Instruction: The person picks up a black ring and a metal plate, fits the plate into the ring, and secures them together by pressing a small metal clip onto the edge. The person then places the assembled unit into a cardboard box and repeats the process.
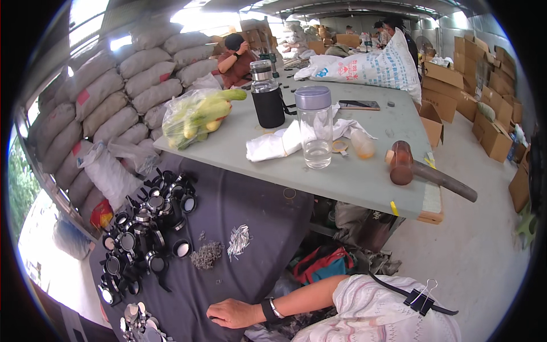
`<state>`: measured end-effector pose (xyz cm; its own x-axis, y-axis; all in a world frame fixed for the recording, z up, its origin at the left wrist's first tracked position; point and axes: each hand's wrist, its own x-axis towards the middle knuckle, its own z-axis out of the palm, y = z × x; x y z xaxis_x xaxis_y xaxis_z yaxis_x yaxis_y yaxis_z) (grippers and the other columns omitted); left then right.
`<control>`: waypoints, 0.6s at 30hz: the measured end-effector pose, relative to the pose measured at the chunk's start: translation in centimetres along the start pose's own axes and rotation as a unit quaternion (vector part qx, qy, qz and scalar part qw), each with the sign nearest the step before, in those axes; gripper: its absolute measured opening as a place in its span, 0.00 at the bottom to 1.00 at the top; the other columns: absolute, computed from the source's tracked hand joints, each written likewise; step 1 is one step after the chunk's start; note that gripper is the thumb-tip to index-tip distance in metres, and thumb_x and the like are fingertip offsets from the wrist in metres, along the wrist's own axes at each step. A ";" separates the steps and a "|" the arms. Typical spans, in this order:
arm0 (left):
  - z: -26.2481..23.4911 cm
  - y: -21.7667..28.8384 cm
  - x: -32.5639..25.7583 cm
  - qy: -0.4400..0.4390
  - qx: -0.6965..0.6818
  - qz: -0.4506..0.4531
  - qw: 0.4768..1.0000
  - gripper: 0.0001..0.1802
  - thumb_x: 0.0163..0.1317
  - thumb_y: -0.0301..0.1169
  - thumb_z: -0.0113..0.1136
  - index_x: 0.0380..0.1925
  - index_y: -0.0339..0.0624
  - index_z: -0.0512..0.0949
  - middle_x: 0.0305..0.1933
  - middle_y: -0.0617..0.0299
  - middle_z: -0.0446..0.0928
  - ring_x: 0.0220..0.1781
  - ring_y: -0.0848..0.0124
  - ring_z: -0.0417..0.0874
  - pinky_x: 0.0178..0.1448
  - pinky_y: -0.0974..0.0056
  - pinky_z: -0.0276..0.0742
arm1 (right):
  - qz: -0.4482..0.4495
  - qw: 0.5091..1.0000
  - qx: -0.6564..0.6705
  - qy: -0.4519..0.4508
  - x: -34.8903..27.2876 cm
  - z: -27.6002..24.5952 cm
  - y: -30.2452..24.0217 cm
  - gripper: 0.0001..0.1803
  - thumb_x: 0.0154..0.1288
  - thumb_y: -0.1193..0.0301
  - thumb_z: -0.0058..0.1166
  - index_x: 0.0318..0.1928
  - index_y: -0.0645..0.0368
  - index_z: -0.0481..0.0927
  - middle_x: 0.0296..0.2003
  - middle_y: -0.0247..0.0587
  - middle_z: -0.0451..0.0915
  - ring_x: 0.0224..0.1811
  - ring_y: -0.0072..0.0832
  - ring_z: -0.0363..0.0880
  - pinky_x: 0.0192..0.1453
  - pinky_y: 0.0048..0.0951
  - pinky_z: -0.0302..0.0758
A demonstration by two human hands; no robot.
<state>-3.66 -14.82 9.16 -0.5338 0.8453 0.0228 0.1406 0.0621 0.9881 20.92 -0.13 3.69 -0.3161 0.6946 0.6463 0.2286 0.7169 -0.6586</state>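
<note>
My right hand (pixel 235 314) rests at the near edge of a dark cloth (pixel 250 188), fingers curled loosely under, with nothing showing in them. A black band circles its wrist. My left hand is out of view. Beyond the right hand lie a heap of small grey metal pieces (pixel 207 255) and a pile of thin silver pins (pixel 239 241). Farther left is a big heap of black round parts (pixel 142 228) with straps and pale or glassy faces. Silvery discs (pixel 139 325) are piled at the lower left.
A grey-green table (pixel 364 176) holds bagged green vegetables (pixel 196 117), a black-sleeved bottle (pixel 268 97), a clear bottle (pixel 315 128), a white cloth (pixel 273 145), a phone (pixel 359 105) and a mallet (pixel 402 162). Stacked sacks (pixel 102 85), cardboard boxes (pixel 444 85) and a seated person (pixel 236 65) stand beyond.
</note>
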 end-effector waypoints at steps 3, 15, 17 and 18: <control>2.4 0.3 0.2 -0.020 -0.025 0.026 0.999 0.12 0.56 0.21 0.57 0.41 0.31 0.76 0.40 0.56 0.77 0.40 0.69 0.77 0.43 0.67 0.74 | -0.024 1.000 -0.011 -0.013 0.0 0.2 0.1 0.08 0.58 0.74 0.51 0.35 0.61 0.67 0.29 0.46 0.74 0.32 0.48 0.75 0.36 0.43 0.71; 5.5 0.5 0.4 -0.056 -0.060 0.069 0.994 0.12 0.55 0.21 0.57 0.41 0.31 0.76 0.39 0.56 0.77 0.40 0.69 0.76 0.43 0.67 0.74 | 0.010 0.997 0.042 -0.071 1.6 -0.7 0.0 0.08 0.59 0.73 0.53 0.36 0.61 0.69 0.28 0.46 0.75 0.31 0.45 0.76 0.34 0.40 0.69; 5.6 0.5 0.4 -0.049 -0.057 0.072 0.995 0.12 0.55 0.20 0.57 0.41 0.31 0.76 0.39 0.56 0.77 0.40 0.69 0.76 0.43 0.67 0.74 | 0.009 0.997 0.053 -0.061 1.8 -0.3 0.0 0.08 0.59 0.73 0.53 0.35 0.62 0.69 0.28 0.47 0.75 0.30 0.45 0.76 0.34 0.40 0.68; 5.6 0.5 0.4 -0.047 -0.056 0.072 0.995 0.12 0.55 0.20 0.57 0.40 0.31 0.76 0.39 0.56 0.77 0.40 0.69 0.76 0.43 0.67 0.74 | 0.022 0.996 0.048 -0.073 1.9 0.0 0.0 0.08 0.59 0.73 0.53 0.35 0.62 0.69 0.28 0.47 0.75 0.30 0.45 0.76 0.34 0.40 0.68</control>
<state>0.91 -11.49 8.78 -0.4336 0.8875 0.1562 0.1133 -0.1183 0.9865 20.32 1.20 4.89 -0.4391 0.7047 0.5574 0.1589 0.6715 -0.7238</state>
